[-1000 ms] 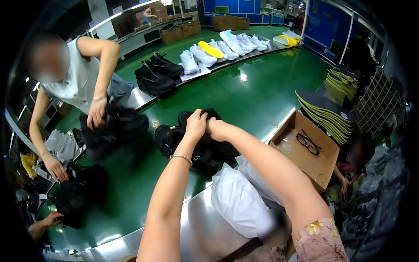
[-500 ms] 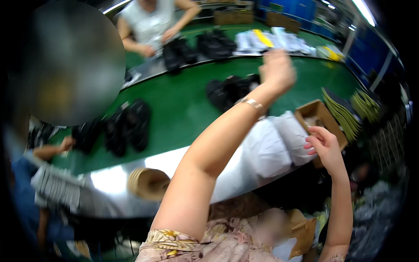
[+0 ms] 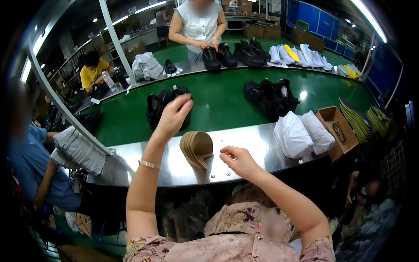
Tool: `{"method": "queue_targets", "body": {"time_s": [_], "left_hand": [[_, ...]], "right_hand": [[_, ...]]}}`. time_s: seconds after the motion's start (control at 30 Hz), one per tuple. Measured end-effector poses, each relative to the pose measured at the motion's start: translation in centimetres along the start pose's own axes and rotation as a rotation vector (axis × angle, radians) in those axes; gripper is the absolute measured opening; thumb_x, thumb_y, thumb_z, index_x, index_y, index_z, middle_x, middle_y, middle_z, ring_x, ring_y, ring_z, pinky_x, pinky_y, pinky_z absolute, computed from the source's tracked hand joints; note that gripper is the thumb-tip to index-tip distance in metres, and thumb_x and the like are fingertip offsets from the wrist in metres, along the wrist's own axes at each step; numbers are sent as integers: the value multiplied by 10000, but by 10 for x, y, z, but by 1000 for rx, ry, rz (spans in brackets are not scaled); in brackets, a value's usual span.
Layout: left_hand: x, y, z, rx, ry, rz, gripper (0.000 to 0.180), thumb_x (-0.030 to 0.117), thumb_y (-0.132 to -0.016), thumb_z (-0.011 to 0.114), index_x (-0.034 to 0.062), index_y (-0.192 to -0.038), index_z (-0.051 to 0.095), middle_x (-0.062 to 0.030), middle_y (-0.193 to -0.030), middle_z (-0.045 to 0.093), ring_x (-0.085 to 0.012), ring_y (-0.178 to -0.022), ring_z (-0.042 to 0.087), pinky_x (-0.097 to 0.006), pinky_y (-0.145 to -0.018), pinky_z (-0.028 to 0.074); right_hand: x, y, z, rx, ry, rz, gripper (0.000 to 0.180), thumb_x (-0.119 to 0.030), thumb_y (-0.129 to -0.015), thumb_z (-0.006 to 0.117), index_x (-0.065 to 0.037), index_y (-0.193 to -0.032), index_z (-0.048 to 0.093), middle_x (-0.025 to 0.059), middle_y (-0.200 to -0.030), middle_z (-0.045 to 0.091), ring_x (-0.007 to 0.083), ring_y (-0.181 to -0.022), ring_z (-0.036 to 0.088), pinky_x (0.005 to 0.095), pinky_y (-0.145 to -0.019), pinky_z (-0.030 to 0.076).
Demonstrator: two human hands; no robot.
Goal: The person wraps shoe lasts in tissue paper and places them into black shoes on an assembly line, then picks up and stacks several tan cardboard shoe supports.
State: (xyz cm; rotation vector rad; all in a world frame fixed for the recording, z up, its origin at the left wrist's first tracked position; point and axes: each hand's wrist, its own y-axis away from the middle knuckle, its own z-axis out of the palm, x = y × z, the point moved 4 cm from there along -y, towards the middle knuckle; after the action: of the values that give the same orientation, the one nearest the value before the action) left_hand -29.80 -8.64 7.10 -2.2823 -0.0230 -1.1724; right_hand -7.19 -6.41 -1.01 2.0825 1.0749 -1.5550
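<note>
- Grn floor (image 3: 172, 52), btwn main bench & far workbench (image 3: 233, 22)
- Main bench: long, grn top (image 3: 218, 98), shiny steel edge (image 3: 255, 142) in front
- Grey metal post (image 3: 117, 41) at L, up fr. steel edge
- Blue panels (image 3: 312, 22), upper R
- Cardbd boxes (image 3: 262, 31) nr far workbench
- Strip light (image 3: 369, 18) lit, top R; bkgd L dim

Centre: nested sheets (image 3: 192, 146) on a ledge (image 3: 248, 140), between left hand (image 3: 174, 115) and right hand (image 3: 239, 161). Behind the left hand, shoes (image 3: 154, 111) on a worktop (image 3: 218, 102). Frame right: wrapped bundles (image 3: 293, 136) left of a box (image 3: 344, 150).
</note>
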Motion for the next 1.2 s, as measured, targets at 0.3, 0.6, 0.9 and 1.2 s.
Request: {"method": "queue_targets", "body": {"time_s": [0.3, 0.6, 0.9, 1.2], "left_hand": [[-50, 88, 53, 157, 392, -147, 299, 211, -937, 452, -26, -1039, 602, -94, -1129, 555, -162, -1054, 510, -260, -921, 380], [-50, 83, 51, 276, 224, -37, 252, 135, -913, 435, -25, -975, 620, -113, -1021, 595, -203, -978, 549, -283, -886, 407], [15, 78, 31, 442, -151, 162, 359, 194, -957, 405, -40, -1211, 499, -163, -1224, 528, -273, -1182, 467, -355, -1001, 357], [115, 108, 276, -747, 1063, -661, 349, 208, -926, 519, -19, -1191, 496, -86, -1041, 606, -130, -879, 588, -273, -760, 480]], "right_hand": [[-3, -52, 71, 14, -174, -9, 252, -218, -884, 530, 13, -803, 591, 114, -699, 611, 205, -633, 582, 321, -581, 448], [15, -22, 33, 157, -40, 37, 209, -190, -920, 513, -20, -814, 572, 22, -729, 572, 101, -687, 536, 250, -623, 442], [11, 38, -140, 193, -694, 82, 232, -241, -956, 453, -29, -960, 544, 27, -896, 583, 120, -837, 576, 272, -784, 476], [49, 171, -213, 276, -874, 109, 198, -241, -923, 513, -50, -917, 566, 6, -846, 582, 111, -791, 574, 273, -723, 474]]}}
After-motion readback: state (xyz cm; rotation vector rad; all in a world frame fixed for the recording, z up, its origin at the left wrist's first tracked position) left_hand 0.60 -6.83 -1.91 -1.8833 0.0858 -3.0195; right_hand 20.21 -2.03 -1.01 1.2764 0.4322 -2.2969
